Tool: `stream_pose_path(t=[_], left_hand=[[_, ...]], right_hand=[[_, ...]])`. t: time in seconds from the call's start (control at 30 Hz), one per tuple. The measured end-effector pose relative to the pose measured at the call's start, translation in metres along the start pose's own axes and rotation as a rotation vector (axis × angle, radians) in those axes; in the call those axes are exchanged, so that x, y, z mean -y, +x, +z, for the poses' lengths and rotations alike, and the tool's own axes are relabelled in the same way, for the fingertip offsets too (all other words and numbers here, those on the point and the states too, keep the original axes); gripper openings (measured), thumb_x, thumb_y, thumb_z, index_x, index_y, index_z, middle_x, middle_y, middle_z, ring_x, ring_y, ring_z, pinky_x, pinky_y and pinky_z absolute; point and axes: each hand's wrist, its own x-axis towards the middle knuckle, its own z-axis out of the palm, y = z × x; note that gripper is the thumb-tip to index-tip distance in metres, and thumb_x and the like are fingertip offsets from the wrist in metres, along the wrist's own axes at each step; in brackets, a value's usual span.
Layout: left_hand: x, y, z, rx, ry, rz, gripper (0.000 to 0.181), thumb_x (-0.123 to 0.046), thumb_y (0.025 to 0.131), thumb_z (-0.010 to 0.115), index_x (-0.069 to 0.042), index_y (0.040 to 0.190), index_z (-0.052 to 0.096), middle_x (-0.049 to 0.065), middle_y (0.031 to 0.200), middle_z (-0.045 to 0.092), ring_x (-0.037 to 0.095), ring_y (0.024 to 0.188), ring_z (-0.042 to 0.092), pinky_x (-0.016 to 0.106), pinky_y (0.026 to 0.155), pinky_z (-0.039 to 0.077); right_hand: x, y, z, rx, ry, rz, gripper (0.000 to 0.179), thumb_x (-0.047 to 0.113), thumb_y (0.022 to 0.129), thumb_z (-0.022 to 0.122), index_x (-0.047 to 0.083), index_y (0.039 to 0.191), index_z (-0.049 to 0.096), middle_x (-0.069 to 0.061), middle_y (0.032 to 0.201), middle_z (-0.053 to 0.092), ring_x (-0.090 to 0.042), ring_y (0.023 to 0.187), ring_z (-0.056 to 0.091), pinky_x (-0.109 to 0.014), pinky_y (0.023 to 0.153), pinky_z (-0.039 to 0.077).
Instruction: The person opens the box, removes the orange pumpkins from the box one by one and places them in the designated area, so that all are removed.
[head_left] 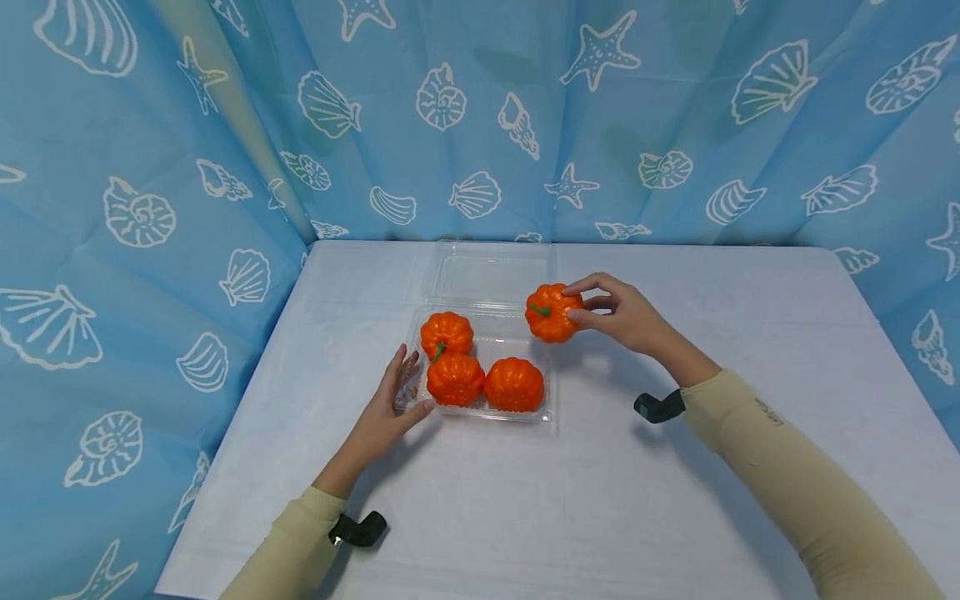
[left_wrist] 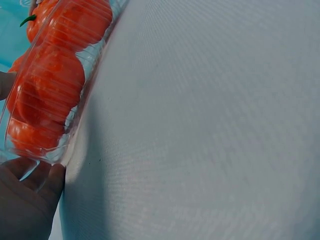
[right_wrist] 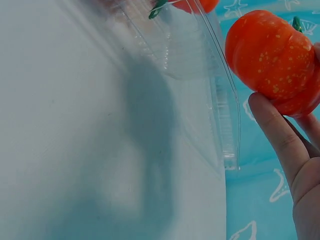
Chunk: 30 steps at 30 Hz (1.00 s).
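Observation:
My right hand (head_left: 626, 317) pinches a small orange toy pumpkin (head_left: 551, 315) with a green stem between thumb and fingers. It is held up over the back right part of a clear plastic container (head_left: 501, 343). Inside the container are three more orange pumpkins: one at the back left (head_left: 446, 333), one at the front left (head_left: 454, 380) and one at the front right (head_left: 515, 385). At the container's left side rests my left hand (head_left: 386, 412), fingers spread and touching the wall. The left wrist view shows its fingertips (left_wrist: 42, 175) against the container's end.
The container's clear hinged lid (head_left: 491, 275) lies folded back toward the rear table edge. A white cloth covers the table (head_left: 585, 500). Blue curtains (head_left: 480, 125) with shell and starfish prints hang behind and at the sides. Black wrist cameras (head_left: 660, 407) stick out from both sleeves.

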Motion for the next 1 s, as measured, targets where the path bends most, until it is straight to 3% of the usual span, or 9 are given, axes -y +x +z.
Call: stream_pose_path(t=[0.17, 0.43, 1.0], left_hand=[[0.0, 0.0, 0.0, 0.0, -0.004, 0.005, 0.098, -0.026, 0.096, 0.073, -0.019, 0.165, 0.004, 0.005, 0.168, 0.025, 0.026, 0.153, 0.025, 0.062, 0.121, 0.013], [0.0, 0.0, 0.001, -0.002, -0.005, 0.003, 0.099, -0.025, 0.096, 0.073, -0.018, 0.165, 0.004, 0.006, 0.168, 0.025, 0.027, 0.153, 0.026, 0.062, 0.121, 0.013], [0.0, 0.0, 0.002, -0.009, -0.006, 0.002, 0.097, -0.025, 0.096, 0.073, -0.018, 0.165, 0.005, 0.007, 0.168, 0.023, 0.028, 0.154, 0.023, 0.062, 0.121, 0.011]], right_hand=[[-0.004, -0.004, -0.005, -0.04, -0.02, 0.001, 0.036, 0.03, 0.099, 0.069, 0.012, 0.13, 0.06, -0.009, 0.14, 0.055, -0.037, 0.123, 0.057, -0.05, 0.099, 0.053], [-0.012, -0.011, -0.014, -0.085, 0.029, -0.007, 0.034, 0.024, 0.1, 0.068, 0.007, 0.129, 0.06, -0.011, 0.137, 0.055, -0.037, 0.116, 0.063, -0.023, 0.085, 0.057], [-0.053, -0.023, -0.024, -0.08, 0.007, 0.056, 0.04, 0.027, 0.101, 0.066, 0.003, 0.132, 0.056, -0.018, 0.14, 0.053, -0.042, 0.116, 0.063, -0.018, 0.083, 0.056]])
